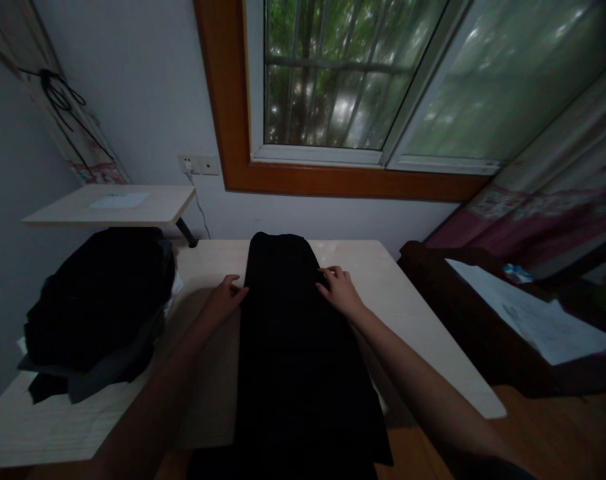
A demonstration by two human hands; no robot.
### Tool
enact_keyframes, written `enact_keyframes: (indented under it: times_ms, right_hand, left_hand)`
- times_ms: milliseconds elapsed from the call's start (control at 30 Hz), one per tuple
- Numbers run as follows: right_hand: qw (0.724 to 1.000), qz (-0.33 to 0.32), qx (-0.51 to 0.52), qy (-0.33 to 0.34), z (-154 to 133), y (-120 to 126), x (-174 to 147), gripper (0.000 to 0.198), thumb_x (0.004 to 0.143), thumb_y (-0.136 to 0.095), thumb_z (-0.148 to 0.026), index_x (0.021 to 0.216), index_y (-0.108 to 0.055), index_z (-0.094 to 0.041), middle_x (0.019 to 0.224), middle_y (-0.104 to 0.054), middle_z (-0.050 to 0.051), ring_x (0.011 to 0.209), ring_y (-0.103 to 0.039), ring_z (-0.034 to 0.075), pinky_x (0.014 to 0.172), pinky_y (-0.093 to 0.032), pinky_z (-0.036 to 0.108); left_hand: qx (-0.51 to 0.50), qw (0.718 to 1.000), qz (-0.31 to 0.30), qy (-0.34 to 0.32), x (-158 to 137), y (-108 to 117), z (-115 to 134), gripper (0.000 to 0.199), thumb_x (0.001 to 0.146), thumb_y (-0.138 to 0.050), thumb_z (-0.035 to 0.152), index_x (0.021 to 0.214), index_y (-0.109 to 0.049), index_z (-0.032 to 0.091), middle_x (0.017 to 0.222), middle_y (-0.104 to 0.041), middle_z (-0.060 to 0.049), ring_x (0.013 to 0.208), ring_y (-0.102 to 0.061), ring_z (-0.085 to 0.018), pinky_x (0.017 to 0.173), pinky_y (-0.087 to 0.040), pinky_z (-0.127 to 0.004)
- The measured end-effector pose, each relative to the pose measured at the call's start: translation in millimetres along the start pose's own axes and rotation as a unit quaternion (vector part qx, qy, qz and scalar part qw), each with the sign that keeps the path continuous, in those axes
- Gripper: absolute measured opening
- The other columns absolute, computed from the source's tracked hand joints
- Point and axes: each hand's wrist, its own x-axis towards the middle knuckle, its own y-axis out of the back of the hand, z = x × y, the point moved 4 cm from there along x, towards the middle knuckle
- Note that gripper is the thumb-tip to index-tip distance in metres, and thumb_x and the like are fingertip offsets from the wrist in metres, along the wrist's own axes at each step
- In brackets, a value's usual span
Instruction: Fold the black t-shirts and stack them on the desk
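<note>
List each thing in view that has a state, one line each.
Black cloth, spread on the table, near end hanging over its edge
Left hand, thumb and fingers apart, at the cloth's left edge
Right hand, thumb and fingers apart, at the cloth's right edge
Dark pile, loosely heaped
Left socket, plug in
Left curtain, gathered
Window, open or shut unclear

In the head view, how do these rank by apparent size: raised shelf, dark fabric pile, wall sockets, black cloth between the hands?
Black cloth, its near end enlarged by closeness
Dark fabric pile
Raised shelf
Wall sockets, clearly smallest
</note>
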Motion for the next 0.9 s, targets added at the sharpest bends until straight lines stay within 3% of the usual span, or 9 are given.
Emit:
enact_keyframes:
  times_ms: [100,233,333,500,633,733,800,833,900]
  right_hand:
    - [0.999,-0.021,0.043,-0.012,5.9,0.7,-24.7,0.044,0.096,-0.057,-0.033,0.139,-0.057,-0.021,0.126,-0.061,0.014,0.111,-0.063,0.027,0.102,-0.049,0.039]
    - [0.995,-0.068,0.067,-0.026,-0.7,1.2,-45.0,0.044,0.099,-0.051,-0.03,0.142,-0.052,-0.025,0.13,-0.064,0.011,0.11,-0.067,0.026,0.096,-0.051,0.037]
    - [0.99,-0.111,0.08,-0.027,-6.4,1.7,-54.0,0.033,0.098,-0.049,-0.025,0.13,-0.059,-0.027,0.126,-0.069,0.009,0.108,-0.068,0.025,0.093,-0.05,0.035]
    - [0.962,-0.231,0.144,0.017,-11.5,10.8,-71.5,0.022,0.091,-0.052,-0.015,0.107,-0.064,-0.024,0.099,-0.072,0.004,0.09,-0.068,0.02,0.08,-0.047,0.029]
    - [0.894,-0.383,0.228,0.032,-16.6,22.3,-94.3,0.013,0.082,-0.064,-0.016,0.093,-0.067,-0.021,0.091,-0.069,0.001,0.085,-0.064,0.016,0.074,-0.046,0.025]
    - [0.799,-0.528,0.285,-0.031,-22.4,27.7,-114.3,0.017,0.077,-0.072,-0.024,0.092,-0.065,-0.02,0.083,-0.065,-0.001,0.071,-0.063,0.014,0.062,-0.045,0.023]
    - [0.739,-0.6,0.298,-0.068,-26.1,31.4,-122.9,0.027,0.077,-0.074,-0.032,0.098,-0.063,-0.021,0.078,-0.064,-0.003,0.058,-0.062,0.012,0.052,-0.04,0.02]
    - [0.722,-0.62,0.297,-0.074,-27.1,33.1,-124.0,0.031,0.078,-0.074,-0.037,0.101,-0.062,-0.021,0.075,-0.064,-0.004,0.053,-0.06,0.011,0.049,-0.037,0.02]
    - [0.717,-0.63,0.289,-0.074,-25.6,34.4,-119.2,0.037,0.084,-0.07,-0.049,0.106,-0.06,-0.021,0.067,-0.062,-0.005,0.046,-0.057,0.011,0.047,-0.034,0.019]
  left_hand:
    - [0.027,1.0,0.002,0.001,9.4,-8.9,7.2,0.063,0.09,-0.061,0.047,0.142,-0.044,0.015,0.097,-0.073,-0.009,0.087,-0.071,-0.024,0.079,-0.053,-0.034]
    - [0.075,0.997,-0.003,-0.009,14.7,-13.3,14.8,0.065,0.087,-0.063,0.032,0.146,-0.039,0.016,0.094,-0.072,-0.007,0.082,-0.07,-0.023,0.073,-0.05,-0.032]
    - [0.078,0.996,-0.031,-0.016,14.8,-13.2,16.3,0.054,0.085,-0.061,0.022,0.136,-0.046,0.019,0.096,-0.072,-0.007,0.084,-0.069,-0.022,0.074,-0.049,-0.031]
    - [0.06,0.991,-0.122,-0.017,3.9,-4.6,12.4,0.036,0.078,-0.062,0.019,0.113,-0.053,0.021,0.099,-0.071,-0.006,0.088,-0.068,-0.021,0.073,-0.048,-0.029]
    - [0.065,0.967,-0.246,-0.037,-21.5,6.6,11.5,0.036,0.076,-0.064,0.026,0.11,-0.054,0.022,0.094,-0.069,-0.002,0.083,-0.065,-0.02,0.069,-0.046,-0.029]
    - [0.064,0.936,-0.342,-0.052,-41.1,12.3,11.3,0.038,0.075,-0.067,0.034,0.11,-0.057,0.023,0.091,-0.068,0.0,0.081,-0.064,-0.02,0.067,-0.045,-0.029]
    - [0.07,0.93,-0.356,-0.051,-45.8,15.3,10.2,0.039,0.076,-0.069,0.039,0.11,-0.058,0.023,0.09,-0.069,0.0,0.08,-0.064,-0.02,0.066,-0.044,-0.029]
    - [0.075,0.933,-0.348,-0.049,-45.1,16.2,9.4,0.038,0.077,-0.069,0.042,0.11,-0.059,0.023,0.09,-0.069,0.0,0.08,-0.065,-0.021,0.066,-0.044,-0.029]
    - [0.082,0.947,-0.308,-0.045,-37.9,16.4,8.1,0.036,0.082,-0.065,0.048,0.107,-0.061,0.023,0.092,-0.071,-0.001,0.083,-0.066,-0.021,0.069,-0.045,-0.03]
